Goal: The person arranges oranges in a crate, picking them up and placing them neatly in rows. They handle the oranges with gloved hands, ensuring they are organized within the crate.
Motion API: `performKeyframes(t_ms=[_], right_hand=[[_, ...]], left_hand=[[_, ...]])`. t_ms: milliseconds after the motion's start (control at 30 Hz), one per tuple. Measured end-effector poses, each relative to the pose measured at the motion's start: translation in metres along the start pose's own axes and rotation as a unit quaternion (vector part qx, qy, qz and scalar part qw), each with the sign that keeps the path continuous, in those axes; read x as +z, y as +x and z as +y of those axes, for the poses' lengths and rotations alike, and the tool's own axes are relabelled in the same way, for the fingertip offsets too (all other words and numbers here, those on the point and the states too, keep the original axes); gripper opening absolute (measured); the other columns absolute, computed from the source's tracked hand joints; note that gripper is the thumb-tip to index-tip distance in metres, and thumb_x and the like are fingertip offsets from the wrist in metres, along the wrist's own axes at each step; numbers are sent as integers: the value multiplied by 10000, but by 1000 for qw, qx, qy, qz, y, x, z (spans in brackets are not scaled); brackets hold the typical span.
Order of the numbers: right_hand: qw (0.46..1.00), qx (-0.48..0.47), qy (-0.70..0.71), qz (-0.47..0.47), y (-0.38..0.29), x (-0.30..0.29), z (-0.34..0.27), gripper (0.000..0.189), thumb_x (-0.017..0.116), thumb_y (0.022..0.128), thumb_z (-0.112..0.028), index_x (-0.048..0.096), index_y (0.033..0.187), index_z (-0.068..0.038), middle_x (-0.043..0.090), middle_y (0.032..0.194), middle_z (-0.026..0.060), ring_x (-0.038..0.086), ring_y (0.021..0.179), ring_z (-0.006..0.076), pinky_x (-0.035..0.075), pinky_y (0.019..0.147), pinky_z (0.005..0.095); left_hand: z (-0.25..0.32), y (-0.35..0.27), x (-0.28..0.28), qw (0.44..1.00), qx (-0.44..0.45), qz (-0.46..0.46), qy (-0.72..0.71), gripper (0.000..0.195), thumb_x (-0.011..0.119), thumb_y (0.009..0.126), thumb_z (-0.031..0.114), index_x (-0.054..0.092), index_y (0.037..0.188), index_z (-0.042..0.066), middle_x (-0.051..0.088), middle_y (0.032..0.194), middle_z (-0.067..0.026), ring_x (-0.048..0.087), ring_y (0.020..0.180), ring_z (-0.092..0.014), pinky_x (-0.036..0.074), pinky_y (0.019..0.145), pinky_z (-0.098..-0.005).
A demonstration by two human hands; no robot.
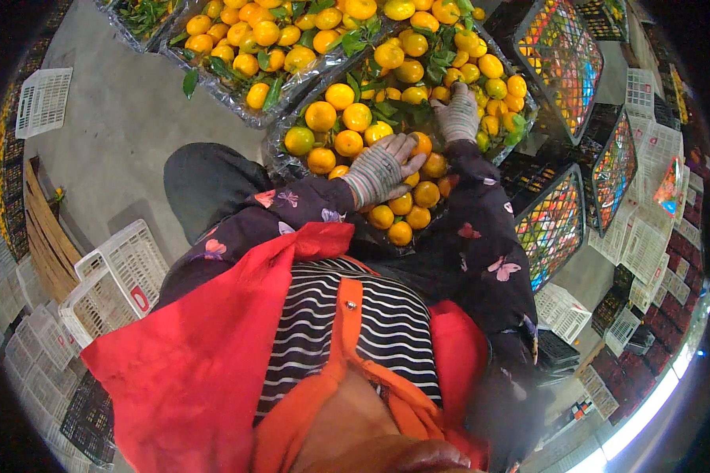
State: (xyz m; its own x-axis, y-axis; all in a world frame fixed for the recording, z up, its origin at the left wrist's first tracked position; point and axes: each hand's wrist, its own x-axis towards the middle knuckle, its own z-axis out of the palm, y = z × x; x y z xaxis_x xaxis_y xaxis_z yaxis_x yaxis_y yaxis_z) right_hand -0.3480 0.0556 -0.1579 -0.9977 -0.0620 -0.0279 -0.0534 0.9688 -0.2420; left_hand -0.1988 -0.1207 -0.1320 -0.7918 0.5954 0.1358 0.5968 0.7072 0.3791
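Before me is a plastic-lined crate (278, 127) of orange and yellow-green mandarins, with green leaves among them. My left hand (378, 168), in a striped knit glove with bare fingertips, lies over the fruit at the near side. Its fingers are spread against an orange mandarin (421, 143); whether they grip it I cannot tell. Farther up, my right hand (458, 115), in the same kind of glove, reaches down among the mandarins by a cluster of leaves (441, 56). Its fingertips are partly hidden between fruits, so its hold cannot be made out.
A second lined crate of mandarins (213, 94) adjoins at the upper left. Black mesh crates (559, 59) with colourful linings stand close at the right. White plastic crates (133, 260) sit on the concrete floor at the left, beside wooden boards (44, 230).
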Motion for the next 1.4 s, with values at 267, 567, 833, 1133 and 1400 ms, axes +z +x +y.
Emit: performKeyframes(t_ms=[267,567,833,1133,1400], right_hand=[[713,111,625,-297,-2,-67,20,545,646,836,-133,448,1341,-81,586,1191,102,591,1000,195,501,811,308],[969,-154,5,-195,-60,-47,-55,565,725,784,-305,538,1295,-152,545,1233,178,528,1164,367,457,977,422],[882,-42,315,-346,-33,-28,-13,429,610,927,-265,532,1299,-66,600,1222,158,579,1139,269,457,956,342],[958,57,129,-250,-45,-44,-48,609,625,877,-450,533,1306,-28,622,1225,177,594,1144,308,452,975,374],[928,-17,222,-298,-35,-39,-31,432,641,876,-310,589,1237,-80,658,1145,155,620,1071,315,484,920,380]], left_hand=[[4,1,-6,999,-12,-28,14,621,571,826,445,499,1330,89,466,1360,-203,418,1293,-368,316,1098,-463],[1,1,-8,998,8,-58,17,580,586,813,464,560,1285,128,508,1291,-189,446,1229,-365,285,1107,-498],[5,5,-15,996,-14,-88,-1,583,522,844,422,521,1325,93,456,1387,-229,448,1268,-379,334,1078,-453],[3,1,-7,999,5,-29,45,572,519,855,407,502,1347,117,498,1327,-215,484,1214,-342,351,1057,-443],[4,3,-14,999,8,-24,45,586,567,821,418,515,1317,110,515,1279,-204,505,1159,-335,373,1015,-439]])
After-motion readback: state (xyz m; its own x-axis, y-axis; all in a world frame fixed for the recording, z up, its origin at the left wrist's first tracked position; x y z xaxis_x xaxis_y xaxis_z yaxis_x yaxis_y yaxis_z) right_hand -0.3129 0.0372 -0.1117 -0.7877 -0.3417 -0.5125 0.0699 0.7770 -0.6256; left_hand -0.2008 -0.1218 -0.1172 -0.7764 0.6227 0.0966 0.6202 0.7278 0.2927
